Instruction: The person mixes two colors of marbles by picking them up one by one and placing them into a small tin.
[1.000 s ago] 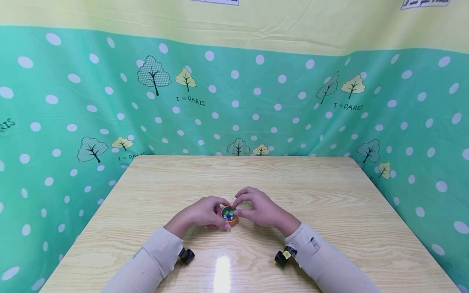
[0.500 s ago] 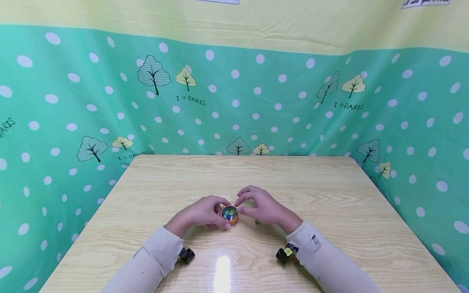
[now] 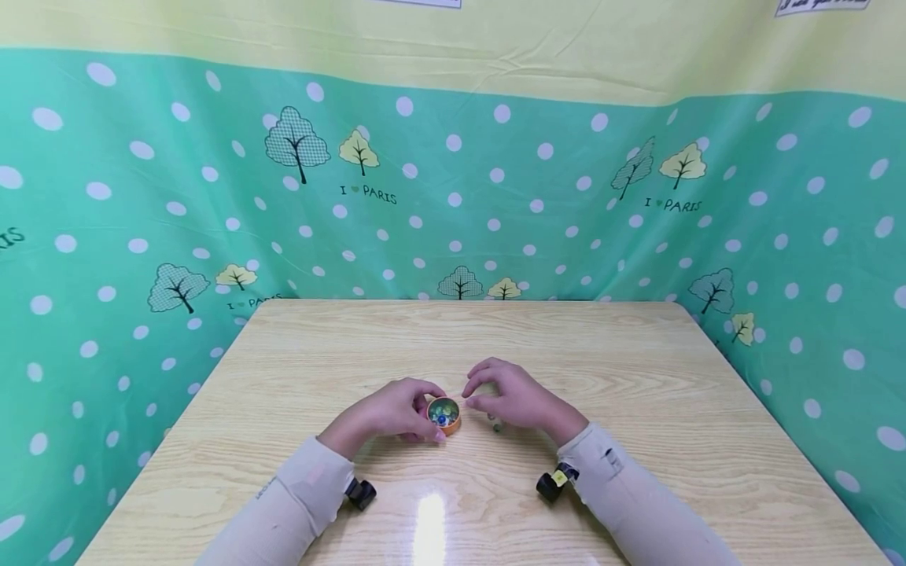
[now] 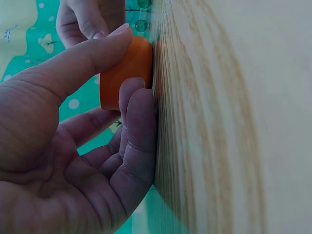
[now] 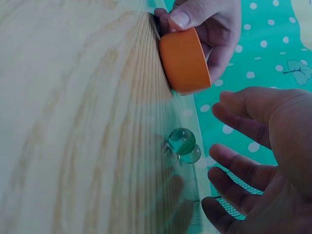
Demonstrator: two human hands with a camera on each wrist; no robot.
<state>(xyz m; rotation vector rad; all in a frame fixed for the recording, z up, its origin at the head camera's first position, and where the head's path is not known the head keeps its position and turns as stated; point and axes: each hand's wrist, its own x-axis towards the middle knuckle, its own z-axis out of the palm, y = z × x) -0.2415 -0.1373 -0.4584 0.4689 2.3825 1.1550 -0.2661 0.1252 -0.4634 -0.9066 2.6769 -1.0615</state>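
A small orange cup (image 3: 451, 431) stands on the table with several glass marbles (image 3: 443, 413) inside, a blue one among them. My left hand (image 3: 398, 409) grips the cup's side, thumb at the near rim and fingers around its wall. Just right of the cup is my right hand (image 3: 517, 398), its fingers loosely bent and apart, with nothing visible between them. Beneath that palm, two clear greenish marbles lie close together on the table; the right wrist view shows the larger-looking marble (image 5: 181, 141) and another marble (image 5: 191, 155) partly behind it.
The wood-grain table (image 3: 318, 338) reaches back to a green dotted curtain (image 3: 453, 173) that also hangs along both sides. A black wrist camera (image 3: 362, 494) is strapped to the left arm, another black wrist camera (image 3: 550, 486) to the right.
My right hand has drawn away from the cup, a little to the right. The marbles on the table beneath it have come into sight. My left hand and the cup stay put.
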